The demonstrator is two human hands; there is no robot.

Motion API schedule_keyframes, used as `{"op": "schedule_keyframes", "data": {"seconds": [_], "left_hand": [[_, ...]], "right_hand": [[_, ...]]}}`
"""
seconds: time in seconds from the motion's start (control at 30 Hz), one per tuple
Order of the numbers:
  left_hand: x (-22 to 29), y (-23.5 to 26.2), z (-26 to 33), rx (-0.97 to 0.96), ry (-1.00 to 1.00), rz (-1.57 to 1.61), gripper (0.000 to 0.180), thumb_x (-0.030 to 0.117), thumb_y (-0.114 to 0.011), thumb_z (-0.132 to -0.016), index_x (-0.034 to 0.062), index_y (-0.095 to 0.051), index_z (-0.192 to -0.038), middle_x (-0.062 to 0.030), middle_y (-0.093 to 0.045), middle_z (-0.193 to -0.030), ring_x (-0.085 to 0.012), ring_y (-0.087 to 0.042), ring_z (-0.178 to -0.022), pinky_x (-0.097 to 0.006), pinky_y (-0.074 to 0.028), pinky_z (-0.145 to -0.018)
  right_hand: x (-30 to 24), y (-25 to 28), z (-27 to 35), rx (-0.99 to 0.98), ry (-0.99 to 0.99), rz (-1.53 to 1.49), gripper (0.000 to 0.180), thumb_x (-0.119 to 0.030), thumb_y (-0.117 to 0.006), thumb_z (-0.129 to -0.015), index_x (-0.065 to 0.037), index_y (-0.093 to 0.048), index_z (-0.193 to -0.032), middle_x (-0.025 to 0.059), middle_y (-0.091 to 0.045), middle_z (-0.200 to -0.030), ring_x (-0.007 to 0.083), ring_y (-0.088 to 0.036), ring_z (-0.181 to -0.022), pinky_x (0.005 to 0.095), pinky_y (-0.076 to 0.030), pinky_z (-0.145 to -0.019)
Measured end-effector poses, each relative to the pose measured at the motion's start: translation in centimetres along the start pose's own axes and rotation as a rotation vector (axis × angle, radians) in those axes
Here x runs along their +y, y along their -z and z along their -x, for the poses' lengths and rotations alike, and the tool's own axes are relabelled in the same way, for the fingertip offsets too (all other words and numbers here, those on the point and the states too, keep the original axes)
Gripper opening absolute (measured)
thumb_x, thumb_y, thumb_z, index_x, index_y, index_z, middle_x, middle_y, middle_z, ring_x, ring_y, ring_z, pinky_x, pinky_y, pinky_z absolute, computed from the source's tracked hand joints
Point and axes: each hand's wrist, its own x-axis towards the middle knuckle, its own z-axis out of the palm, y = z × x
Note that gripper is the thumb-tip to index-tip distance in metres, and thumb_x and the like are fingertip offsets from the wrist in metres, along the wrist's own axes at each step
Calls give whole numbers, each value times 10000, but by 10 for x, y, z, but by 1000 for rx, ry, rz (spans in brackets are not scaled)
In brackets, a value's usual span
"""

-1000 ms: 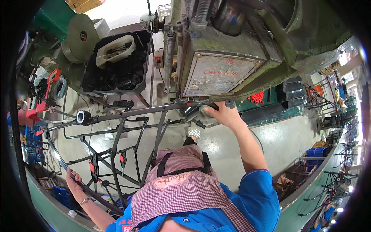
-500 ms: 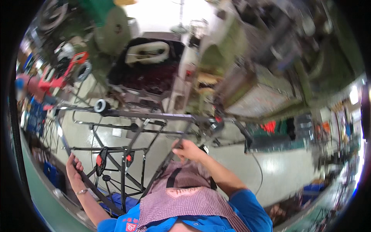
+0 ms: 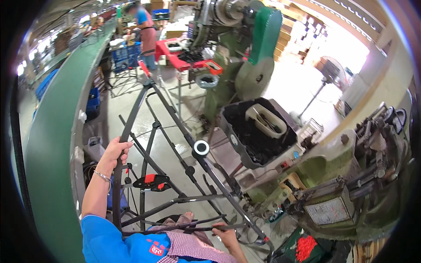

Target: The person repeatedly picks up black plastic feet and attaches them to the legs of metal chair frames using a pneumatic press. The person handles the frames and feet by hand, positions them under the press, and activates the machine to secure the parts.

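Black and tubular, the frame [image 3: 189,171] slants between a long green belt [image 3: 57,144] and a black bin [image 3: 241,153]. The person's left hand [image 3: 115,154] clasps its left side, fingers wrapped round; the fingers of the right hand [image 3: 228,238] grasp it lower down, near the checked apron [image 3: 193,247].

Around me is a factory workshop: a long, flat green conveyor-like table [image 3: 52,144] runs far back, a grimy olive-green metal machine [image 3: 351,186] stands near a black plastic tub [image 3: 240,151] of dark parts [image 3: 261,147], and a person in a pink apron [image 3: 148,37] stands farther off.
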Motion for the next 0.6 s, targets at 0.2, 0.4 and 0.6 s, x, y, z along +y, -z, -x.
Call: {"op": "schedule_keyframes", "data": {"seconds": [0.2,0.4,0.6], "left_hand": [[5,16,39,-4,-64,-81,256,58,-685,-817,41,-451,-919,2,-455,-580,-78,-424,-380,-265,-348,-318],[29,51,23,-25,-145,-101,277,65,-715,-799,35,-467,-917,0,-459,-580,-70,-415,-391,-264,-350,-323],[41,143,-104,-33,-204,18,262,115,-696,-826,53,-447,-877,-4,-444,-616,-78,-411,-413,-264,-348,-351]], "right_hand": [[32,-43,22,-100,-139,-289,179,30,-567,-904,55,-580,-1081,183,-617,-1117,265,-621,-1018,430,-562,-878],[36,-94,-9,-17,-183,-475,187,-9,-532,-928,56,-541,-1103,214,-609,-1138,332,-631,-1016,442,-530,-923],[-96,-168,-75,159,369,39,144,104,-504,-815,-2,-544,-905,159,-674,-876,207,-644,-793,333,-511,-772]]}}
